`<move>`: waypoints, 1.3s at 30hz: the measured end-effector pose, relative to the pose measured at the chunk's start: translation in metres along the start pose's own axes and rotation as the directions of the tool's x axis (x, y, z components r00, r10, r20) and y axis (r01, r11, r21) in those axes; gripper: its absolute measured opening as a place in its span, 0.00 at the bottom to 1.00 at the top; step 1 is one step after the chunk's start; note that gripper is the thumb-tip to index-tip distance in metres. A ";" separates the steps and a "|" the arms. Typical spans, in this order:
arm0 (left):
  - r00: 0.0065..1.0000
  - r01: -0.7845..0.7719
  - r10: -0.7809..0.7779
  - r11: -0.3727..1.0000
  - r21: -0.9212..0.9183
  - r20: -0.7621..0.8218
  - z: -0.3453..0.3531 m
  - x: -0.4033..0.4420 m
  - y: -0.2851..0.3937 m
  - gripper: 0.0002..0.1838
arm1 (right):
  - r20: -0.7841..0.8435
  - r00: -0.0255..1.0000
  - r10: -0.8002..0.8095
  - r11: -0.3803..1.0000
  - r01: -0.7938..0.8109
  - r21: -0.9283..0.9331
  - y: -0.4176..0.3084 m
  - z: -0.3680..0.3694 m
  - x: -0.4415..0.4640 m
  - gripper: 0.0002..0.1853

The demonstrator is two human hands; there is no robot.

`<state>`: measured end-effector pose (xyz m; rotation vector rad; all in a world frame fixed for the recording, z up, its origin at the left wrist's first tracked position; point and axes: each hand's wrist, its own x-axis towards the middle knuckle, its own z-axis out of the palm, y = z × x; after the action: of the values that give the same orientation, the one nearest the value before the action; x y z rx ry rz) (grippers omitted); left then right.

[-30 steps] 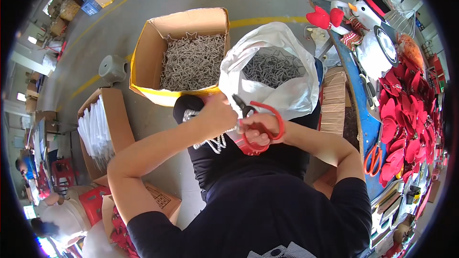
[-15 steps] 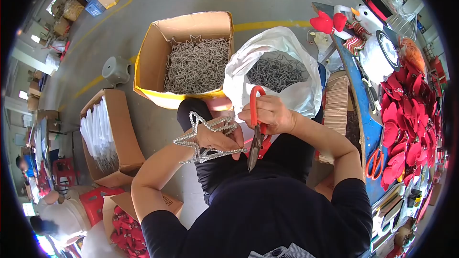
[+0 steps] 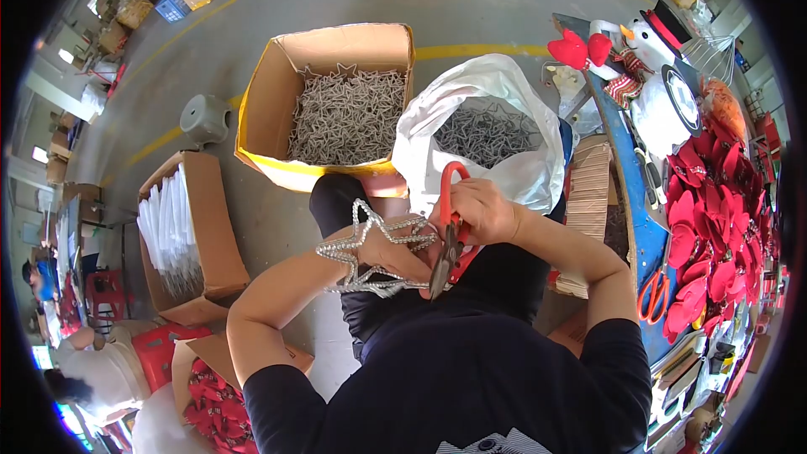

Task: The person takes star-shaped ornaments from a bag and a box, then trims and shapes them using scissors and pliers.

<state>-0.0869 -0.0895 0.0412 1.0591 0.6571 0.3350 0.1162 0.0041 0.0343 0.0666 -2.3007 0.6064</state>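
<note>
Above my lap, my left hand (image 3: pixel 391 252) is closed on silvery beaded wire stars (image 3: pixel 363 240), which hang around its fingers and wrist. My right hand (image 3: pixel 481 212) grips red-handled scissors (image 3: pixel 448 240), their dark blades pointing down beside the left fingertips. Whether the blades touch the wire cannot be made out. Beyond my knees stand a cardboard box (image 3: pixel 324 170) full of small grey stars and a white plastic bag (image 3: pixel 479 76) holding darker wire stars.
At left, a carton (image 3: pixel 220 227) holds white wrapped bundles, near a grey stool (image 3: pixel 204 120). On the right, a blue table (image 3: pixel 626 147) bears a snowman figure (image 3: pixel 651 42), red petals (image 3: pixel 714 227) and orange-handled scissors (image 3: pixel 654 296). A person (image 3: pixel 97 374) sits at the lower left.
Both hands came back from near the bag to above my lap. The scissors turned blades down, and the beaded stars rose with my left hand. Since half a second ago, little has moved.
</note>
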 end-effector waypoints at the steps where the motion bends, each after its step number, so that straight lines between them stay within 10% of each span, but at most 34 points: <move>1: 0.999 0.038 -0.034 0.991 0.131 -0.031 0.007 -0.001 0.023 0.05 | 0.000 0.995 0.099 0.988 -0.098 0.124 -0.004 0.003 -0.001 0.13; 3: 0.980 0.190 -0.156 0.924 0.332 -0.128 0.011 -0.005 0.046 0.02 | 0.055 0.938 0.341 0.887 -0.341 0.311 -0.015 0.007 -0.003 0.11; 6: 0.934 -0.215 0.353 0.444 0.870 0.051 -0.020 0.006 0.012 0.08 | 0.292 0.684 0.669 0.513 -0.709 0.484 -0.031 0.005 0.000 0.04; 7: 0.967 0.079 0.226 0.183 0.980 -0.120 -0.013 0.003 0.014 0.07 | 0.419 0.569 0.708 0.324 -0.788 0.523 -0.033 0.005 0.000 0.05; 11: 0.945 0.230 0.315 -0.452 0.862 -0.087 -0.001 0.008 0.004 0.04 | 0.882 0.338 0.328 -0.630 -0.618 0.471 -0.006 0.032 -0.034 0.07; 14: 0.940 0.192 0.341 -0.474 0.859 -0.022 -0.007 0.000 0.000 0.03 | 0.845 0.328 0.422 -0.562 -0.636 0.528 -0.025 0.018 -0.011 0.12; 15: 0.961 0.188 0.253 -0.308 0.933 -0.110 -0.014 -0.006 0.002 0.04 | 0.723 0.511 0.465 -0.340 -0.650 0.679 -0.033 0.008 -0.003 0.12; 18: 0.878 -0.065 0.395 0.658 0.750 -0.270 -0.032 -0.027 -0.013 0.03 | 0.428 0.581 0.693 0.334 -0.784 0.524 -0.024 0.015 -0.026 0.13; 21: 0.876 -0.068 0.254 0.907 0.415 -0.410 -0.020 -0.034 -0.008 0.06 | 0.400 0.544 0.737 0.540 -0.831 0.136 -0.026 0.011 -0.034 0.19; 28: 0.901 -0.014 0.085 0.986 0.167 -0.426 -0.016 -0.026 -0.020 0.08 | 0.262 0.682 0.683 0.712 -0.701 -0.031 -0.026 0.036 -0.052 0.18; 39: 0.940 0.091 -0.076 0.995 0.028 -0.333 -0.013 -0.020 -0.023 0.16 | 0.279 0.628 0.726 0.659 -0.752 -0.021 -0.028 0.044 -0.061 0.18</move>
<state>-0.1116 -0.1025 0.0237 1.0210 1.0123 0.4319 0.1374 -0.0486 -0.0225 -0.8639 -2.5077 1.1876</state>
